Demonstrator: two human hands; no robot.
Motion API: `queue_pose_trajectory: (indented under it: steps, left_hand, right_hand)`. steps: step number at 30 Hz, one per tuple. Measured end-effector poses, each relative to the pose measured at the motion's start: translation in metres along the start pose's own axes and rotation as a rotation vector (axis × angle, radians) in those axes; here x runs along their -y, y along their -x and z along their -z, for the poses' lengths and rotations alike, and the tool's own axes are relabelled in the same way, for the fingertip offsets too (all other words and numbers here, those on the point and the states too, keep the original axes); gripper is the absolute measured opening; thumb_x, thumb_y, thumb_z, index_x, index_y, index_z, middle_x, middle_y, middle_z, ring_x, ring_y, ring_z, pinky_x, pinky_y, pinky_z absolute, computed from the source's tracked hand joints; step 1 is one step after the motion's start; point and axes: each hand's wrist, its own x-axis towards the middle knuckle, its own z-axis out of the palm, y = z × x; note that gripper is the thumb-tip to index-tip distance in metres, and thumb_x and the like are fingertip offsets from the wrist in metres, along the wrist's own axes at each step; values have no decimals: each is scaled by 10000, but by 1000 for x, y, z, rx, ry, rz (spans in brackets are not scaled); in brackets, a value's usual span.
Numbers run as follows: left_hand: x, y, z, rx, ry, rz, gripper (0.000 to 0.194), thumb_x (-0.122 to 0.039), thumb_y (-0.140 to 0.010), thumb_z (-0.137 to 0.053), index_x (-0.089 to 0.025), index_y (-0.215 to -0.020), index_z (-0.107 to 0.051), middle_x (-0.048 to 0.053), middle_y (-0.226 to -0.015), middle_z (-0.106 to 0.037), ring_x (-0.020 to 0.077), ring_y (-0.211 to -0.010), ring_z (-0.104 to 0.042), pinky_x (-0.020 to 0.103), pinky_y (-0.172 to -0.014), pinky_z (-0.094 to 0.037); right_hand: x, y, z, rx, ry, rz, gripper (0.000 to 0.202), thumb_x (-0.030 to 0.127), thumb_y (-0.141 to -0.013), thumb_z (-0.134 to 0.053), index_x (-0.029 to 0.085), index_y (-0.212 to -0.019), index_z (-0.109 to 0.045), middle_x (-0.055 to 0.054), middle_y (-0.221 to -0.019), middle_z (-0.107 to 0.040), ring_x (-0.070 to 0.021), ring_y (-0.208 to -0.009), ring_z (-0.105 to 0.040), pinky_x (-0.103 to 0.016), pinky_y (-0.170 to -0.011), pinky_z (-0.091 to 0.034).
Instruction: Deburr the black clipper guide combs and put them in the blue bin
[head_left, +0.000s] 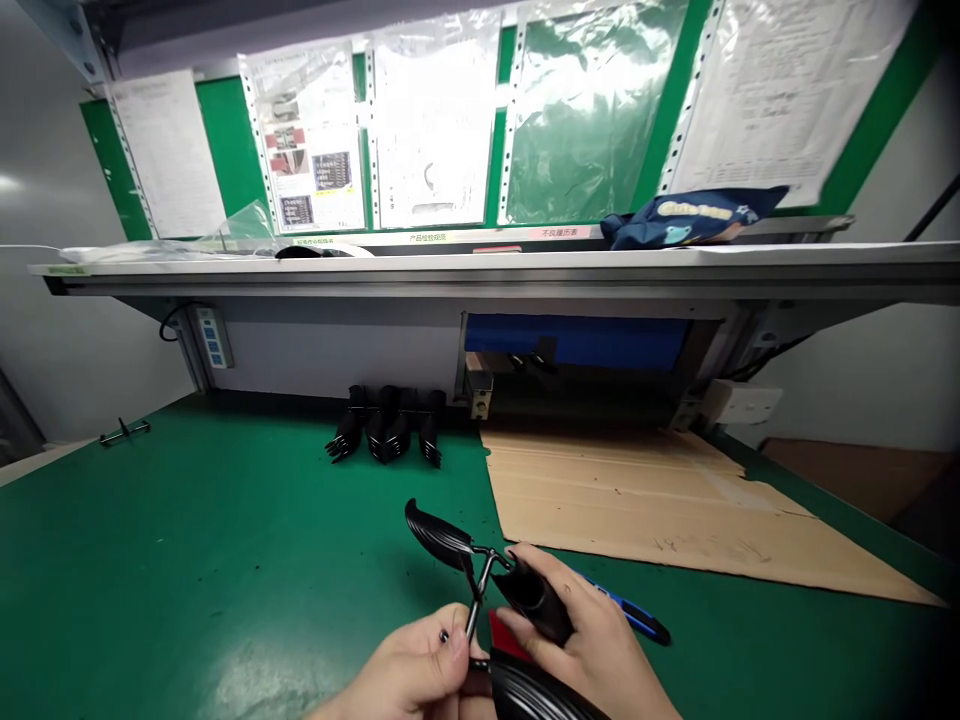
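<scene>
A black branched plastic part (440, 535) with ribbed, leaf-like pieces on a thin stem is held above the green table. My left hand (424, 665) pinches the lower stem between thumb and fingers. On the right side of the same part, my right hand (592, 630) is wrapped round a curved black piece. Another ribbed piece hangs at the bottom edge, partly cut off by the frame. Between the hands a small red thing (506, 635) shows, mostly hidden. Just beyond my right hand lies a blue and black tool (641, 620), partly covered by that hand.
Several black ribbed parts (388, 430) stand at the back of the green table (187, 540). A flat cardboard sheet (637, 500) lies at the right. One small black piece (125, 432) is at the far left. Above runs a shelf (420, 262) with a dark blue pouch (690, 218).
</scene>
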Motion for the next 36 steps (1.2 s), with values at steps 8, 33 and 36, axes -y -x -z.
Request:
queue_pose_trajectory:
  steps: [8,33,36]
  left_hand:
    - [-48,15,1,-755,-1167,-388,368,-487,-935,-397,-202,-712,-327,-34,-664,-317,132,-633,-265,254,-575,-223]
    - [-63,21,6,-693,-730,-452,376,-504,-917,-424,-197,-718,-339,-44,-670,-293,115,-618,-270,249,-585,-214]
    - [-58,18,0,-626,-553,-430,357,-534,-887,-455,-198,-818,-355,-20,-731,-429,120,-670,-427,246,-625,-275]
  right_hand:
    - [44,-15,16,577,27,-104,320,170,-707,-718,311,-980,-630,39,-889,-659,-227,-822,-614,-318,-729,-455]
    - [47,-64,27,110,418,-243,156,311,-823,-596,258,-968,-575,-24,-810,-690,-259,-692,-650,-294,-515,-440]
    - [58,-55,1,76,239,-4,366,358,-824,-611,268,-1172,-536,-32,-1045,-677,-231,-830,-669,-305,-657,-531]
